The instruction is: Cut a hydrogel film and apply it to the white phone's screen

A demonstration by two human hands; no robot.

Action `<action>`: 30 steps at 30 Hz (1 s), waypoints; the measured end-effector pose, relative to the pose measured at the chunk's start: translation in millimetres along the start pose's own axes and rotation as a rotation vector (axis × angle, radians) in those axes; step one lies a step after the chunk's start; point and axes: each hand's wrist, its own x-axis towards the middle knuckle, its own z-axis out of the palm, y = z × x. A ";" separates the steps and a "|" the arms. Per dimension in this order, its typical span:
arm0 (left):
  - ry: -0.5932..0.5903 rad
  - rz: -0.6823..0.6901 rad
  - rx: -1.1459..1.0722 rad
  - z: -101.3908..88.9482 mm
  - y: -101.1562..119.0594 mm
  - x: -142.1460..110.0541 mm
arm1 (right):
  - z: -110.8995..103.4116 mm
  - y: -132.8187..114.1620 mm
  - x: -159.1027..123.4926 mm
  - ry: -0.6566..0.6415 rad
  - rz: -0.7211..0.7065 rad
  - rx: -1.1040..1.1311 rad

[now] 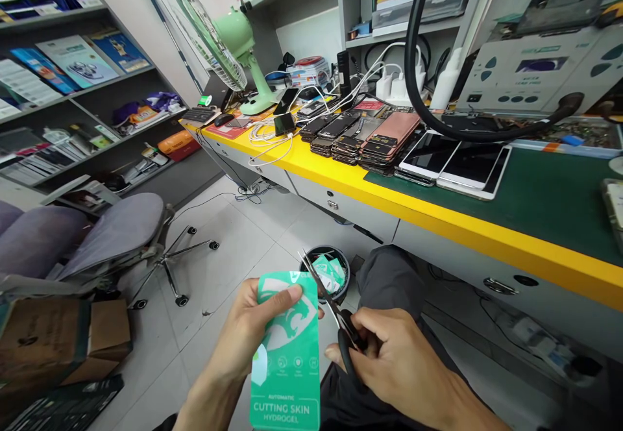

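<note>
The long yellow-edged worktop [413, 204] slants across the right of the frame. Near the centre stands a round dark bin [347, 272]. At bottom centre, the left hand [247, 326] pinches a flat green rectangular packet [287, 356] (printed "CUTTING SKIN"); just right, the right hand [392, 346] grips black-handled metal scissors [333, 307].

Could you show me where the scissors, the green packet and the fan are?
Scissors [337, 315]: head view, near where the blades meet the handles.
Packet [286, 381]: head view, on its printed green front.
Fan [234, 32]: head view, on the green housing behind the wire cage.
</note>
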 end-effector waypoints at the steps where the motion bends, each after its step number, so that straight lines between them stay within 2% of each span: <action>1: -0.007 -0.002 -0.001 -1.4 0.4 1.3 | 0.1 1.0 1.2 -0.003 0.003 0.002; 8: -0.032 -0.036 -0.040 -27.5 -6.1 32.1 | 7.4 18.0 32.8 -0.065 0.021 0.059; 12: -0.004 -0.074 -0.085 -43.6 -15.8 54.3 | 17.3 28.1 56.1 -0.091 0.116 0.107; 17: 0.002 -0.128 -0.121 -54.7 -23.9 77.7 | 26.8 42.6 76.5 -0.143 0.227 0.177; 23: -0.003 -0.159 -0.130 -65.4 -29.4 100.1 | 34.0 68.7 92.8 -0.159 0.246 0.201; 30: -0.028 -0.190 -0.081 -78.2 -34.0 112.0 | 31.1 72.5 99.8 -0.191 0.291 0.265</action>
